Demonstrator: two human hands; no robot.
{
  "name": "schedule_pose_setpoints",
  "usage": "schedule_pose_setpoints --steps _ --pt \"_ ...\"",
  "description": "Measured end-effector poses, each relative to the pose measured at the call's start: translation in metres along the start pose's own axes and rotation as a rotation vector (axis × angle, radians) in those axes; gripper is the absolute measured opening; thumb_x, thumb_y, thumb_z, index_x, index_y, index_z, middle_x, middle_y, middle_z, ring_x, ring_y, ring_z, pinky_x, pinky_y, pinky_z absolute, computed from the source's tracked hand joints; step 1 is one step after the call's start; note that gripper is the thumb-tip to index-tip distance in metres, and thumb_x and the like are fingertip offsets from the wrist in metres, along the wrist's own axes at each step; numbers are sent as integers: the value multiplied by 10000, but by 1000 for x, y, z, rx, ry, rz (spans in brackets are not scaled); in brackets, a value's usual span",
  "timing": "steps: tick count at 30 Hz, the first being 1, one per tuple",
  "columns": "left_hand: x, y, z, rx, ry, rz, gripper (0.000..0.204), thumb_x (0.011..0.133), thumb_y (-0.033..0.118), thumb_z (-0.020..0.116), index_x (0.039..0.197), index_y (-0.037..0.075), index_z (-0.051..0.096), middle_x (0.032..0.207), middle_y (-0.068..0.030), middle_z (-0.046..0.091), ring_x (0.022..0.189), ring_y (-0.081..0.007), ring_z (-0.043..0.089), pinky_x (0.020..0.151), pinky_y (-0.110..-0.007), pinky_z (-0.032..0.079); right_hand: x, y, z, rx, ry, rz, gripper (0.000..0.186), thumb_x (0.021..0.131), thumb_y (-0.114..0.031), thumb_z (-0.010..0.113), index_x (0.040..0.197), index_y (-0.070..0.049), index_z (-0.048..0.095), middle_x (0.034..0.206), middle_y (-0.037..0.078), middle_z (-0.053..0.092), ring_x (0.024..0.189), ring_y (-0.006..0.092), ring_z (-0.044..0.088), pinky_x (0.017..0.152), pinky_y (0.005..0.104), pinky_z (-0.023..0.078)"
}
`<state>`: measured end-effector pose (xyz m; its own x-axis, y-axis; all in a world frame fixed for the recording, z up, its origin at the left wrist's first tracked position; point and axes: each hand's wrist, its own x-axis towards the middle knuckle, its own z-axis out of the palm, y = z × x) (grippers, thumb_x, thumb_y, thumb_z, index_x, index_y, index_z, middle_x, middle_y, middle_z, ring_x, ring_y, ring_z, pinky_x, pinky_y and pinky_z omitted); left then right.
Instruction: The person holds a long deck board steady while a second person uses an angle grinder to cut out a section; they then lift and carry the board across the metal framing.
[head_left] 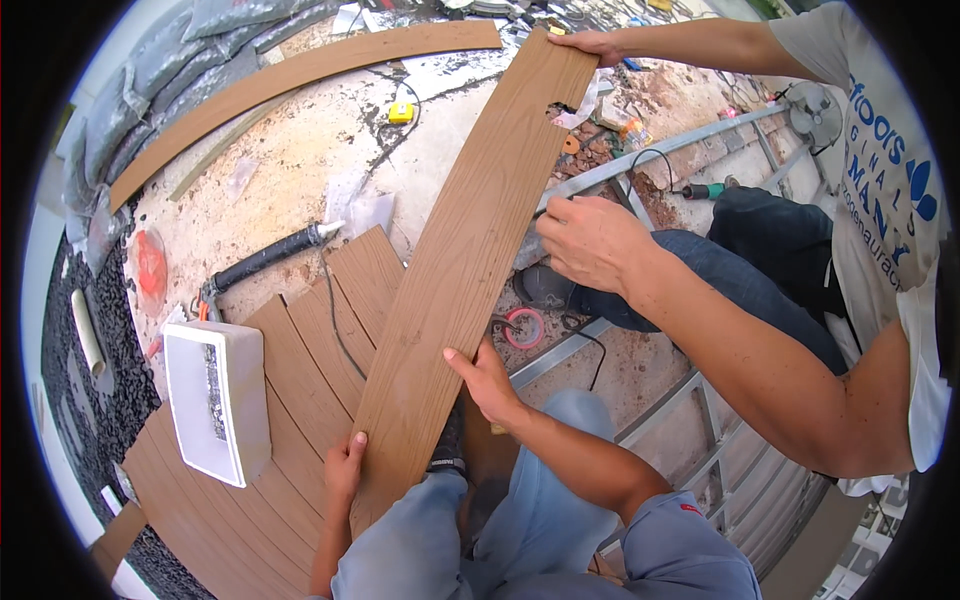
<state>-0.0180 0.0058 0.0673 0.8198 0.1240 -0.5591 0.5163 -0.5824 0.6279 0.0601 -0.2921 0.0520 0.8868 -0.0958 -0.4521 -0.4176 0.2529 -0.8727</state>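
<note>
A long brown wood-grain decking board [460, 240] slants up from my lap toward the far side, with a ragged notch in its right edge near the far end. My left hand [345, 465] grips its left edge near the close end, thumb on top. On the opposite edge, a bit farther up, my right hand [487, 383] holds it too, fingers partly hidden underneath. A co-worker's hand [590, 45] supports the far end. Beside the right edge is the co-worker's other hand [595, 245], fingers curled; whether it touches the board I cannot tell.
Laid deck boards [270, 480] spread at left, bearing a white box [255, 400]. A caulking gun [265, 262] lies beyond them. Another long board [300, 85] lies farther back by grey sacks [170, 75]. At right are a metal frame [690, 440], pink tape roll [523, 328] and green power tool [705, 190].
</note>
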Motion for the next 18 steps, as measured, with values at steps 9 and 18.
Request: schedule_pose_setpoints --steps 9,18 --pt "-23 122 -73 39 -107 -156 685 897 628 577 959 -43 695 699 -175 630 668 -259 622 657 -403 484 -16 -115 31 311 45 -156 393 990 -125 608 1323 33 470 1297 103 559 1165 166 538 1005 320 435" --pt "-69 120 -114 93 -131 41 671 937 657 461 951 10 635 894 -230 669 863 -405 640 768 -485 490 40 -281 145 -2324 -1071 -714 324 999 -261 404 1265 -230 587 1132 69 661 1077 284 628 1074 532 372"
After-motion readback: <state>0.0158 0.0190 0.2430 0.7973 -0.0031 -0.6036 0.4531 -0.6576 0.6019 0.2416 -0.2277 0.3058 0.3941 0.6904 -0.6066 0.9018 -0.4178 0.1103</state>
